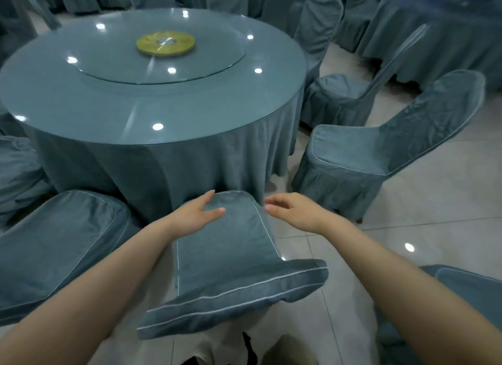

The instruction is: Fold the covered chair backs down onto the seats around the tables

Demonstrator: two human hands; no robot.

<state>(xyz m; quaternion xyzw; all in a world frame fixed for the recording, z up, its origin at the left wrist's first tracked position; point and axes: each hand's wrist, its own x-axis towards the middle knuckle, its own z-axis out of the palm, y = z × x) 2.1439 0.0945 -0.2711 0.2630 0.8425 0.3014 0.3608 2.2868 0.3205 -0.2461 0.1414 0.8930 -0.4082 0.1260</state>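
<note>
A teal covered chair (231,258) with white piping stands right in front of me against the round table (152,103), its back lying folded flat over the seat. My left hand (199,211) rests on the far left part of that folded back, fingers straight. My right hand (289,209) hovers just off its far right edge with fingers loosely bent, holding nothing. To the left, another chair (54,245) also lies folded flat. On the right, a covered chair (380,152) has its back upright and leaning away.
Two more upright covered chairs (339,95) stand at the table's right side, and folded fabric (16,169) shows at the left edge. A glass turntable with a yellow centre disc (165,43) tops the table. Another draped table (440,27) is far right. Tiled floor (407,234) lies open at right.
</note>
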